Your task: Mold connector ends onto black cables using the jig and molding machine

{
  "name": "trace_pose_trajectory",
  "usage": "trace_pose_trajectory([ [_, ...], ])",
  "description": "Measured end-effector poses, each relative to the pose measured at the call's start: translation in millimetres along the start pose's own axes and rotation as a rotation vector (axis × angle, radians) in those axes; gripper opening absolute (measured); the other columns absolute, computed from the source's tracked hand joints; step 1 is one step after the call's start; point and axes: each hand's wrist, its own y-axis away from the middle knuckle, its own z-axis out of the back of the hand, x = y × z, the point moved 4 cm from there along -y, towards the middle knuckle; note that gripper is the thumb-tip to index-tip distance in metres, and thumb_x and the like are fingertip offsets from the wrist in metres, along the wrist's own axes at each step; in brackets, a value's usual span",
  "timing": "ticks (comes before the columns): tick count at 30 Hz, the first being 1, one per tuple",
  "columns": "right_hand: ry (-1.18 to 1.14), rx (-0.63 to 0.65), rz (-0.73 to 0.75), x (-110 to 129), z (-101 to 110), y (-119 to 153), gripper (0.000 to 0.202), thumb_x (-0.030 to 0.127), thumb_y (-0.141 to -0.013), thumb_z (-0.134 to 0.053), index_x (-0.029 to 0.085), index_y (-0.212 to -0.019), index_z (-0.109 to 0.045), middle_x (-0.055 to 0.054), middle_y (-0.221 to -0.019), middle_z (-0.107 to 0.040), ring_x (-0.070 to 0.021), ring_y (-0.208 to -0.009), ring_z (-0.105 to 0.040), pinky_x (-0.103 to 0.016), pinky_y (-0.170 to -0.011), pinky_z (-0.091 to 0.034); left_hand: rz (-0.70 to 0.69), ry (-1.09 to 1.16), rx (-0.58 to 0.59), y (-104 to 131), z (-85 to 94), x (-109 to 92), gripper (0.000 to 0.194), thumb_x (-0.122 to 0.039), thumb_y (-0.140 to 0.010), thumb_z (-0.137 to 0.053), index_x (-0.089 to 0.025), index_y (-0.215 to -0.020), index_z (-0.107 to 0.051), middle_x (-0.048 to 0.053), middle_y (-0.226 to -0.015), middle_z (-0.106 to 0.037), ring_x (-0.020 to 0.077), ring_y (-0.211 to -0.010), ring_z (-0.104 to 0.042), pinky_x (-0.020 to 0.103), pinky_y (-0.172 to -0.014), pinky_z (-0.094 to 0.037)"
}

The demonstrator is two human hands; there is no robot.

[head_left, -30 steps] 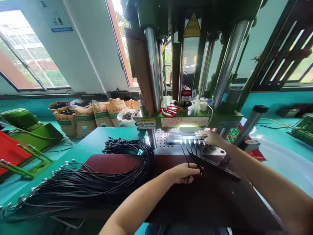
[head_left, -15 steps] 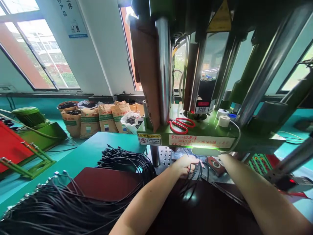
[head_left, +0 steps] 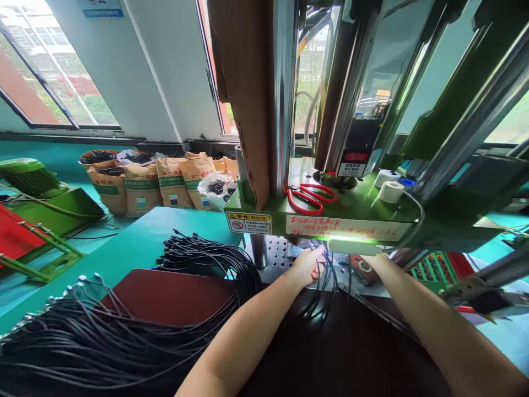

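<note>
My left hand [head_left: 308, 267] is under the green press head, its fingers curled around a few thin black cables [head_left: 327, 284]. The cable ends hang down over the dark front surface. Above it, a lit lamp bar [head_left: 354, 247] is fixed along the machine's edge. My right hand reaches in at the right, with the wrist [head_left: 378, 263] showing beside a reddish-brown block with a metal ring [head_left: 362, 266]. Behind the lamp bar its fingers are hidden. The metal bed with holes [head_left: 278, 252] lies left of my left hand.
Bundles of black cables [head_left: 82, 342] lie at the left around a dark red board [head_left: 169, 298] on the green table [head_left: 144, 231]. Red-handled scissors [head_left: 308, 199] and tape rolls [head_left: 390, 192] rest on the press ledge. Steel columns [head_left: 283, 99] rise in front.
The head view has tilted down and come a little closer to the press. My left hand still grips the cables, and my right hand stays behind the lamp bar.
</note>
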Motion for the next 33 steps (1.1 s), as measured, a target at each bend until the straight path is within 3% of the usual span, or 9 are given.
trace_pose_trajectory([
  [6,0.141,0.166,0.061,2.3,-4.7,46.0,0.035,0.038,-0.082,-0.049,0.018,-0.055,-0.056,-0.004,-0.059,-0.059,-0.0197,-0.063,-0.057,-0.028,-0.056,-0.037,-0.087,-0.159,-0.23,0.3,11.5,1.9,0.016,-0.025,-0.077,-0.052,-0.014,-0.066,-0.048,-0.004,-0.048,-0.052,0.0013,-0.027,-0.026,0.017,-0.032,-0.012],
  [10,0.144,0.176,0.051,8.4,-10.4,70.0,0.028,0.034,-0.078,-0.049,0.018,-0.057,-0.056,-0.006,-0.064,-0.061,-0.0212,-0.064,-0.057,-0.027,-0.052,-0.03,-0.109,-0.266,-0.305,2.5,16.8,-0.9,0.018,-0.022,-0.077,-0.051,-0.015,-0.061,-0.047,-0.003,-0.046,-0.053,0.0019,-0.027,-0.024,0.019,-0.033,-0.015],
  [16,-0.005,0.139,-0.002,-5.2,5.9,38.0,0.04,0.025,-0.088,-0.028,0.017,-0.061,-0.056,-0.003,-0.055,-0.059,-0.0141,-0.055,-0.055,-0.022,-0.053,-0.034,-0.071,-0.413,-0.335,8.3,21.5,-11.1,0.014,-0.022,-0.08,-0.049,-0.015,-0.068,-0.046,-0.002,-0.053,-0.059,0.0019,-0.03,-0.023,0.018,-0.034,-0.017],
  [22,-0.031,0.11,-0.018,-18.7,12.2,28.8,0.02,0.015,-0.077,-0.042,0.016,-0.08,-0.062,-0.004,-0.072,-0.065,-0.0159,-0.066,-0.057,-0.021,-0.054,-0.034,-0.024,-0.65,-0.289,11.1,25.9,-21.0,0.017,-0.031,-0.082,-0.048,-0.014,-0.079,-0.051,0.001,-0.055,-0.06,0.0061,-0.032,-0.035,0.02,-0.038,-0.027],
  [25,-0.009,0.106,0.007,-10.3,4.9,28.6,0.024,0.018,-0.08,-0.04,0.015,-0.075,-0.063,-0.005,-0.067,-0.064,-0.0169,-0.064,-0.056,-0.023,-0.056,-0.034,-0.107,-0.803,-0.371,11.6,31.8,-25.7,0.021,-0.032,-0.082,-0.046,-0.014,-0.091,-0.053,0.002,-0.06,-0.061,0.0094,-0.042,-0.046,0.022,-0.045,-0.034],
  [28,0.019,0.096,0.033,-2.0,-3.8,22.3,0.032,0.018,-0.083,-0.036,0.016,-0.065,-0.063,-0.006,-0.066,-0.064,-0.0174,-0.066,-0.055,-0.024,-0.06,-0.035,-0.236,-0.96,-0.485,14.9,37.5,-30.3,0.026,-0.023,-0.081,-0.046,-0.014,-0.105,-0.051,0.004,-0.071,-0.063,0.0152,-0.069,-0.057,0.025,-0.065,-0.04],
  [30,0.038,0.098,0.042,0.8,-9.0,17.8,0.032,0.016,-0.082,-0.036,0.016,-0.063,-0.062,-0.006,-0.065,-0.063,-0.0174,-0.066,-0.055,-0.024,-0.061,-0.035,-0.314,-1.048,-0.516,17.5,39.5,-31.6,0.032,-0.022,-0.081,-0.046,-0.015,-0.112,-0.049,0.005,-0.077,-0.063,0.0176,-0.084,-0.057,0.027,-0.075,-0.038],
  [33,0.069,0.1,0.047,2.3,-14.0,14.3,0.029,0.015,-0.08,-0.04,0.014,-0.063,-0.063,-0.007,-0.063,-0.063,-0.0185,-0.064,-0.056,-0.025,-0.062,-0.036,-0.386,-1.143,-0.509,18.7,40.9,-30.9,0.036,-0.028,-0.082,-0.045,-0.016,-0.116,-0.049,0.005,-0.078,-0.063,0.0192,-0.089,-0.057,0.028,-0.08,-0.037],
])
